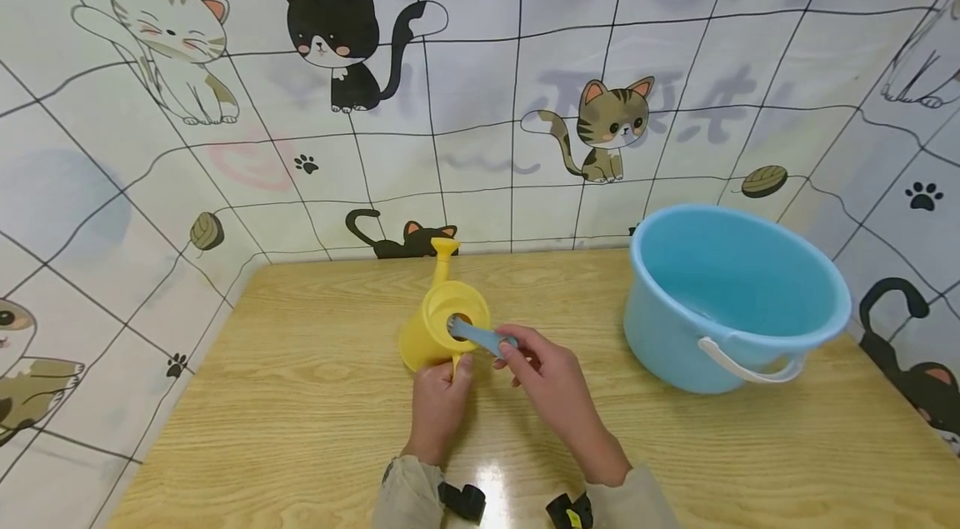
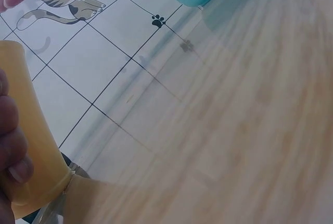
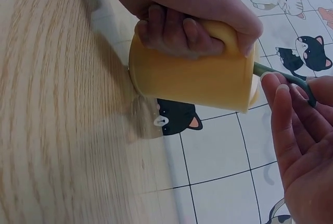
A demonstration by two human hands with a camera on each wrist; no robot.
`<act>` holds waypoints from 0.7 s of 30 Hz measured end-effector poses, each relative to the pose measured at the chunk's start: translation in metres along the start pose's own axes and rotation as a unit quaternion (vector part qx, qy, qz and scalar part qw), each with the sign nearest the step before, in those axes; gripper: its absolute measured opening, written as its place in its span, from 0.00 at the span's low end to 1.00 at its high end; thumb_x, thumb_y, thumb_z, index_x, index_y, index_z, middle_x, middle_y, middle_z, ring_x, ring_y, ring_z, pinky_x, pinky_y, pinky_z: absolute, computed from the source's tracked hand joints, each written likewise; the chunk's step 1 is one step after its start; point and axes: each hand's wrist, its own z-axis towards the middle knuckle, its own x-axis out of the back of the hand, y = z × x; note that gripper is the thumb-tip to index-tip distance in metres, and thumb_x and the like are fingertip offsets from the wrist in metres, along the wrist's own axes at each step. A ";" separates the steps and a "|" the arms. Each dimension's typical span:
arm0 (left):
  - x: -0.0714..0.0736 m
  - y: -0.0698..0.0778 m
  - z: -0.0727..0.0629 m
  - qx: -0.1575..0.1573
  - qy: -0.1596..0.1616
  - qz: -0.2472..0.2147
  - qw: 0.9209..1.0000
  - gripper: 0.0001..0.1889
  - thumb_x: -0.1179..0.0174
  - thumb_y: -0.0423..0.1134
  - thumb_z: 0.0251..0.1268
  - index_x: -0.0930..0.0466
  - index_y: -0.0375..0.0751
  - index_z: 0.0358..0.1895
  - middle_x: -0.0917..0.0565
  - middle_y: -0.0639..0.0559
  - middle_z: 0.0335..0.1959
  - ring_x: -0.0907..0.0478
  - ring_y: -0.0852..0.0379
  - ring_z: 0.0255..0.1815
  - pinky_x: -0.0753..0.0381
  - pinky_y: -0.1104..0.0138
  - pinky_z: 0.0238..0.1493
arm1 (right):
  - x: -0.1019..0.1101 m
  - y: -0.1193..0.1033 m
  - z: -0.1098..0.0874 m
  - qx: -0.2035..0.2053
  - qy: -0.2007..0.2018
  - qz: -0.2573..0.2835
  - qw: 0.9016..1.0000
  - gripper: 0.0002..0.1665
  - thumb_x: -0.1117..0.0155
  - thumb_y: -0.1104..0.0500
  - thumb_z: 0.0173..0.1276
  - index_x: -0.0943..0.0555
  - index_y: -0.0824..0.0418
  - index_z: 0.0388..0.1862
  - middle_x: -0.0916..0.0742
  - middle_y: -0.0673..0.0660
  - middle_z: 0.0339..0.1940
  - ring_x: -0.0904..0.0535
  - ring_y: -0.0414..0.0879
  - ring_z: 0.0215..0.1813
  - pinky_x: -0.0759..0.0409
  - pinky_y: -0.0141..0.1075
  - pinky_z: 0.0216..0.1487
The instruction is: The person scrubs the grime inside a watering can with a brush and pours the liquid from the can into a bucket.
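A yellow watering can (image 1: 412, 343) stands close over the middle of the table, its opening tipped toward me and its spout (image 1: 442, 258) pointing to the wall. My left hand (image 1: 438, 406) grips its handle, fingers curled round it in the right wrist view. Between thumb and fingers my right hand (image 1: 551, 387) pinches a small light-blue tool (image 1: 480, 336) with a toothed, fork-like end. That end lies at the hole in the can's top, partly inside it. In the right wrist view the tool's handle (image 3: 299, 81) curves at the end held by my fingers.
A large light-blue bucket (image 1: 675, 346) with a white handle (image 1: 750, 371) stands on the wooden table (image 1: 300, 412) to the right. White sheeting (image 1: 480, 96) printed with cats and grid lines rises behind the table and at both sides.
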 end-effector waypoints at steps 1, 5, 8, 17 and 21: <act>0.000 0.000 0.000 0.001 0.000 0.001 1.000 0.27 0.45 0.41 0.59 0.42 0.45 0.03 0.47 0.66 0.05 0.51 0.70 0.08 0.54 0.76 0.08 | 0.000 0.000 0.000 -0.001 0.002 -0.003 1.000 0.17 0.48 0.48 0.65 0.24 0.48 0.51 0.16 0.49 0.30 0.23 0.39 0.25 0.24 0.35 0.25; 0.001 -0.001 0.000 0.008 -0.001 -0.007 1.000 0.27 0.45 0.41 0.59 0.42 0.44 0.03 0.47 0.65 0.06 0.51 0.70 0.08 0.54 0.75 0.08 | 0.003 -0.008 -0.001 -0.014 0.012 -0.008 1.000 0.14 0.47 0.53 0.65 0.24 0.49 0.49 0.16 0.49 0.29 0.23 0.39 0.26 0.25 0.32 0.26; 0.001 -0.002 0.000 0.015 0.001 -0.016 1.000 0.27 0.45 0.41 0.60 0.42 0.44 0.03 0.47 0.65 0.06 0.51 0.70 0.08 0.54 0.75 0.08 | 0.006 -0.021 -0.002 -0.024 0.021 -0.009 0.999 0.14 0.47 0.57 0.65 0.24 0.50 0.49 0.16 0.51 0.29 0.24 0.39 0.26 0.25 0.32 0.26; 0.000 -0.001 0.000 0.008 0.005 -0.023 1.000 0.27 0.45 0.40 0.59 0.43 0.43 0.03 0.47 0.65 0.06 0.51 0.70 0.08 0.54 0.76 0.08 | 0.008 -0.025 -0.003 -0.032 0.036 0.002 0.999 0.14 0.46 0.59 0.65 0.24 0.55 0.50 0.16 0.53 0.30 0.23 0.38 0.29 0.24 0.33 0.27; -0.001 -0.001 0.000 0.007 0.002 -0.017 1.000 0.27 0.45 0.41 0.59 0.43 0.43 0.03 0.47 0.65 0.06 0.51 0.71 0.08 0.54 0.76 0.08 | 0.006 -0.006 0.000 -0.033 0.032 0.001 0.999 0.15 0.46 0.53 0.64 0.25 0.48 0.50 0.16 0.48 0.30 0.23 0.38 0.29 0.25 0.32 0.26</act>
